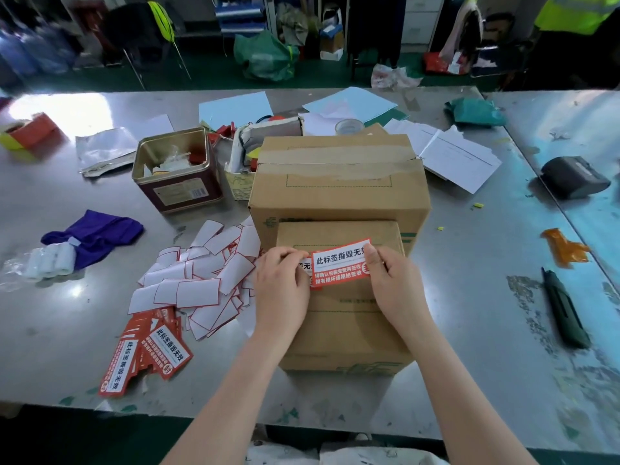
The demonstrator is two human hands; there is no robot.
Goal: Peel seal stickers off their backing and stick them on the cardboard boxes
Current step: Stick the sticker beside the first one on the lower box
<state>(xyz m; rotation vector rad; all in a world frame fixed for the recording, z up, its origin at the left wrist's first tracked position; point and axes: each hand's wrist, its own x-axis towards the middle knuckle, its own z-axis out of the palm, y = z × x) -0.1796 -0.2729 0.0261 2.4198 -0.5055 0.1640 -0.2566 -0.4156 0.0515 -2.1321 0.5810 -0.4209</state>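
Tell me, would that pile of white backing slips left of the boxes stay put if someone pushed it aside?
Probably not neatly. The backing slips lie loose, overlapping and curled, so a push would likely scatter them. They look thin and light, so a draught might shift them. The metal table looks smooth, so they would probably slide easily.

Red seal sticker (pixel 340 263) over the small box reads "此标签撕毁无效", same headline on sticker stack (pixel 147 355) at 8 o'clock, tin's label illegible
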